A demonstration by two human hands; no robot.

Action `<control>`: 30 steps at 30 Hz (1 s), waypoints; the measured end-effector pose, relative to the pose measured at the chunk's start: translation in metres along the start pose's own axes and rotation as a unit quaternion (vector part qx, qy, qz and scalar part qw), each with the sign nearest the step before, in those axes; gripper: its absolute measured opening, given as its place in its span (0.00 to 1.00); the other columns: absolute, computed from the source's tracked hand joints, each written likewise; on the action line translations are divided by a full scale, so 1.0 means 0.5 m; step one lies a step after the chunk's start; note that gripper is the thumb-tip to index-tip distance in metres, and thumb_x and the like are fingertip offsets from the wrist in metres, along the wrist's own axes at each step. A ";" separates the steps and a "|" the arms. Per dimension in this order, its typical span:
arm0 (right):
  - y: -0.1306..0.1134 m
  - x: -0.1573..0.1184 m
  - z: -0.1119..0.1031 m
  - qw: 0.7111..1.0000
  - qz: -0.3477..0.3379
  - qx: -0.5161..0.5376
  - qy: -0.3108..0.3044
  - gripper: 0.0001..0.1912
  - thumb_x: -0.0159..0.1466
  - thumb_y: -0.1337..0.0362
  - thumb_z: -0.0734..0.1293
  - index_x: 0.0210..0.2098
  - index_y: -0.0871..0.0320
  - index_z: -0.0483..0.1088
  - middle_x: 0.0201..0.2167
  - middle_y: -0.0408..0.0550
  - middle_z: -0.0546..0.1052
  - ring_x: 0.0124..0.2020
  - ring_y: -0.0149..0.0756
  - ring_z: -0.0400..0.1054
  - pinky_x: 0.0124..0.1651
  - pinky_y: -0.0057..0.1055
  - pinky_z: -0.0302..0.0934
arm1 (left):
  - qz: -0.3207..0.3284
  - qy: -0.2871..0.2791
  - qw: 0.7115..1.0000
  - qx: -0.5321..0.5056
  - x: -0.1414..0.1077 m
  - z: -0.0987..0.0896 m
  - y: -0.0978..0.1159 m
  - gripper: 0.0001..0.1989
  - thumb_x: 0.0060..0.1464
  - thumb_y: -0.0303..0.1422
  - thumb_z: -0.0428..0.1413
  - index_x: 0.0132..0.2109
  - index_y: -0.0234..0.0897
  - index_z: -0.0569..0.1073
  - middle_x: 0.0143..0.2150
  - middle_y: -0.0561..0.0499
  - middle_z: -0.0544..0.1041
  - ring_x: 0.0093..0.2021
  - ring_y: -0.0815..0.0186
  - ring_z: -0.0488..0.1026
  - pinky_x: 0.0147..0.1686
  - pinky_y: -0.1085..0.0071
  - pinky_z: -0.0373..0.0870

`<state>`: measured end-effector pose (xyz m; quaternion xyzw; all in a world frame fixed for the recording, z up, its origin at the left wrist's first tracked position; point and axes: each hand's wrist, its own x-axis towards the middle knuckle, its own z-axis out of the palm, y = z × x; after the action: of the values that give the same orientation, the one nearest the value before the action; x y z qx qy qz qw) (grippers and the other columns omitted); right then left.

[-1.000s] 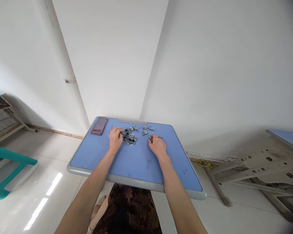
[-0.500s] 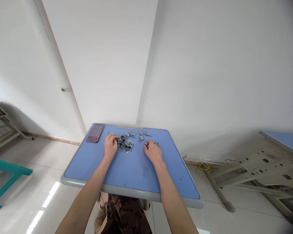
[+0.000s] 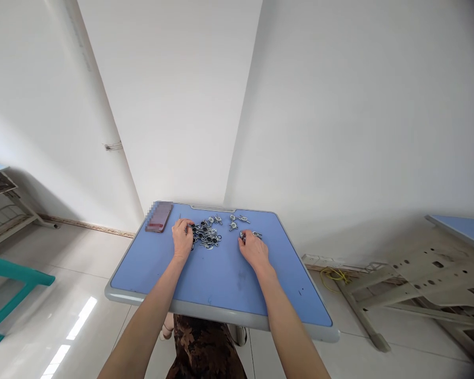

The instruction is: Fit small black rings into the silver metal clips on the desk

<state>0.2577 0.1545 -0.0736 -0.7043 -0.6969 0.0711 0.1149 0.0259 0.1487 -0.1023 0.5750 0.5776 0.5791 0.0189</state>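
While low over blue desk [image 3: 142, 273], left hand [image 3: 182, 238] curled at left edge of metal bits pile [image 3: 206, 235], pile near desk's far edge. Left grip: cannot tell, fingers hide it. Right hand [image 3: 253, 250] bent down on small metal bit [image 3: 243, 237], right of pile. Right grip: cannot tell either. More metal bits [image 3: 233, 221] just right of pile. Blurred dark flat thing [image 3: 158, 216] at desk's far left corner. Green stool [image 3: 23, 277] on floor, left of desk.
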 end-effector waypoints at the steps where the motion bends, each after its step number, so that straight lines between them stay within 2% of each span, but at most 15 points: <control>1: 0.000 -0.001 0.000 1.000 -0.001 -0.001 0.000 0.15 0.66 0.62 0.57 0.51 0.59 0.64 0.41 0.53 0.77 0.42 0.43 0.72 0.37 0.31 0.58 | -0.003 0.001 1.000 -0.002 -0.001 0.000 0.001 0.14 0.48 0.19 0.45 0.33 0.39 0.72 0.36 0.50 0.75 0.41 0.61 0.71 0.45 0.60 0.66; 9: 0.004 -0.003 -0.001 1.000 0.006 0.007 -0.010 0.16 0.66 0.62 0.57 0.52 0.59 0.64 0.43 0.53 0.77 0.44 0.43 0.71 0.37 0.32 0.57 | -0.009 -0.003 1.000 -0.015 -0.008 0.000 0.011 0.14 0.48 0.19 0.45 0.34 0.38 0.72 0.37 0.51 0.75 0.42 0.61 0.71 0.46 0.59 0.65; 15: 0.003 -0.007 -0.002 1.000 0.007 0.015 -0.007 0.16 0.65 0.62 0.58 0.51 0.59 0.64 0.43 0.53 0.77 0.43 0.44 0.71 0.38 0.32 0.57 | -0.004 -0.007 0.998 -0.057 -0.005 -0.007 0.012 0.15 0.48 0.18 0.44 0.34 0.38 0.72 0.37 0.50 0.74 0.42 0.62 0.70 0.45 0.62 0.67; 23: 0.001 -0.010 -0.005 1.000 0.003 0.023 -0.017 0.14 0.65 0.66 0.57 0.49 0.58 0.65 0.41 0.52 0.77 0.41 0.42 0.72 0.36 0.31 0.56 | -0.060 0.004 0.994 -0.088 0.003 -0.022 0.014 0.14 0.48 0.19 0.44 0.34 0.38 0.72 0.37 0.50 0.72 0.39 0.64 0.71 0.38 0.69 0.67; 30: -0.005 -0.015 0.000 0.999 -0.019 0.028 -0.011 0.12 0.64 0.66 0.58 0.44 0.58 0.67 0.38 0.52 0.77 0.39 0.42 0.71 0.34 0.31 0.54 | -0.046 0.007 0.994 -0.095 0.003 -0.024 0.022 0.13 0.48 0.21 0.45 0.32 0.37 0.72 0.34 0.50 0.72 0.34 0.66 0.70 0.35 0.70 0.67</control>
<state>0.2552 0.1472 -0.0733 -0.6868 -0.7090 0.0956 0.1283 0.0242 0.1382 -0.0900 0.5393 0.5461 0.6339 0.0955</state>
